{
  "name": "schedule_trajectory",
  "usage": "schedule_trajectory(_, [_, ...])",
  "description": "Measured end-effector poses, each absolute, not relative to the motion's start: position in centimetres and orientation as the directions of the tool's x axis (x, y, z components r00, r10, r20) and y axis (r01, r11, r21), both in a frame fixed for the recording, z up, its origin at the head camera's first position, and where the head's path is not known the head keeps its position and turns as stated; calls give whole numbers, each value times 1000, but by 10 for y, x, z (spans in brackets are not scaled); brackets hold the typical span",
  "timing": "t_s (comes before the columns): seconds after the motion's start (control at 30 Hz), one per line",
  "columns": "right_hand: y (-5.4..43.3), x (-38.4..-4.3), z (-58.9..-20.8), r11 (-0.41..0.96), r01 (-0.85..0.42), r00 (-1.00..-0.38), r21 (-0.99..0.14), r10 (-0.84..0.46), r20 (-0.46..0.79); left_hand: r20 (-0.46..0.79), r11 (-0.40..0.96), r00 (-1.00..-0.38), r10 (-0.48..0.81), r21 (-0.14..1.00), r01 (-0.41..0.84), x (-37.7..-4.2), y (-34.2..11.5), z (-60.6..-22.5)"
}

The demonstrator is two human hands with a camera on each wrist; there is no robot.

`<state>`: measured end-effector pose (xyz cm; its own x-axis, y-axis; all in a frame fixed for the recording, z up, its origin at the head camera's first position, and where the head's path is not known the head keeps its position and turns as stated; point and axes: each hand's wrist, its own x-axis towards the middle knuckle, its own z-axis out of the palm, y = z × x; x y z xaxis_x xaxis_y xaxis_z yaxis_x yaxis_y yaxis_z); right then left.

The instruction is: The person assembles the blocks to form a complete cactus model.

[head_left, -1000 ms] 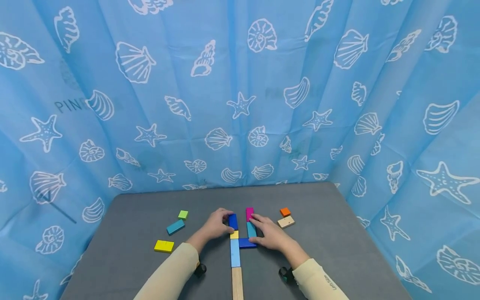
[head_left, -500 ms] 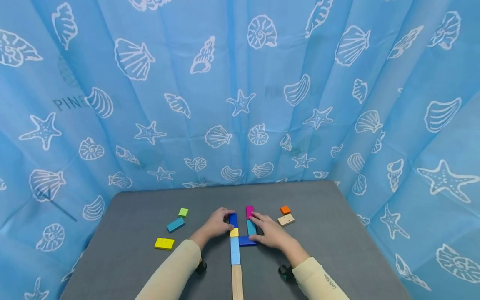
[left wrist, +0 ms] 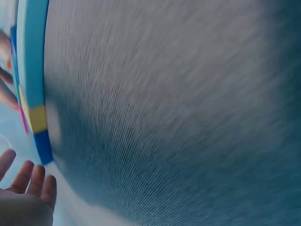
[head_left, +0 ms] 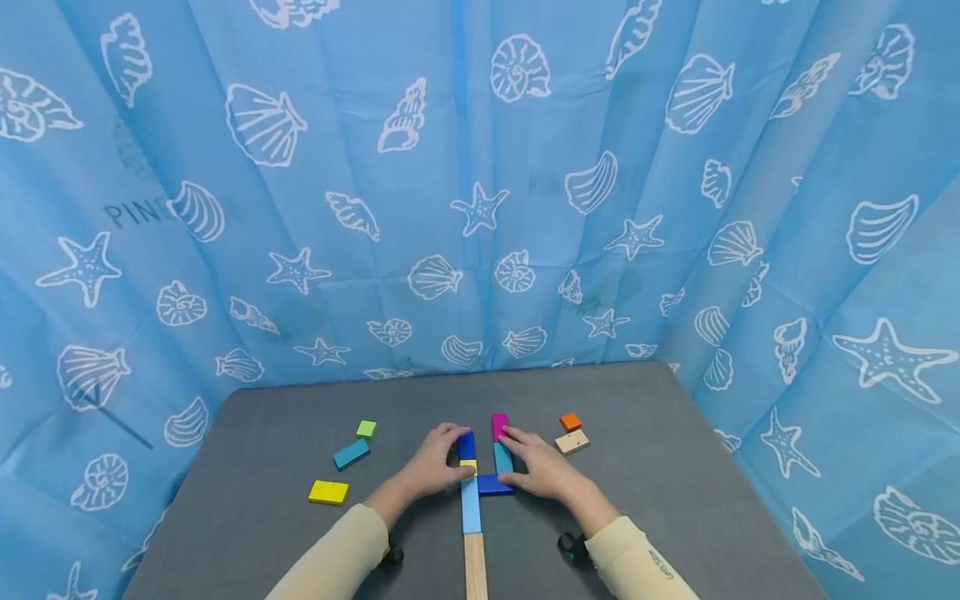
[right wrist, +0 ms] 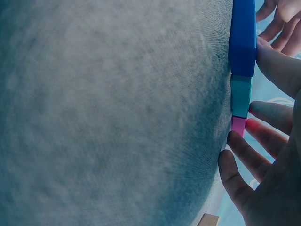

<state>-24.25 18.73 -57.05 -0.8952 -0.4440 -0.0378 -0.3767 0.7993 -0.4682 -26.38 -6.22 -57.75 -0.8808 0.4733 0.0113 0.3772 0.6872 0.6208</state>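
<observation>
A column of flat blocks runs away from the person: a wooden block [head_left: 475,567], a light blue block [head_left: 470,504], a small yellow block [head_left: 468,464] and a dark blue block [head_left: 467,444]. A second dark blue block [head_left: 493,485] lies crosswise to its right, with a teal block [head_left: 503,458] and a magenta block [head_left: 499,427] beyond. My left hand [head_left: 431,462] spans the left column's far end, thumb over the yellow block; in the left wrist view its fingers are spread. My right hand [head_left: 546,468] has extended fingers along the teal and magenta blocks, thumb at the crosswise block [right wrist: 243,37].
On the left of the grey table [head_left: 285,567] lie a green block [head_left: 366,429], a teal block [head_left: 352,454] and a yellow block [head_left: 328,492]. An orange block [head_left: 570,422] and a pale wooden block [head_left: 572,442] lie on the right. A shell-print curtain [head_left: 480,308] hangs behind.
My left hand has shifted slightly toward me, its thumb moving from beside the column to over the yellow block. The right hand and the blocks stay nearly as they were.
</observation>
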Motion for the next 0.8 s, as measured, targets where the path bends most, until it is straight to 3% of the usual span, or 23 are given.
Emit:
schedule_trajectory(0.2, [187, -244, -573, 795, -400, -890, -457, -456, -15, -23, 709, -827, 561, 530, 466, -237, -63, -571])
schedule_trajectory(0.53, [188, -244, -576, 796, -398, -891, -455, -455, -17, -215, 735, -759, 614, 508, 450, -215, -67, -573])
schedule_trajectory(0.8, [187, -243, -575, 800, -383, -894, -462, -446, -31, -262, 751, -752, 604, 503, 428, -213, -65, -575])
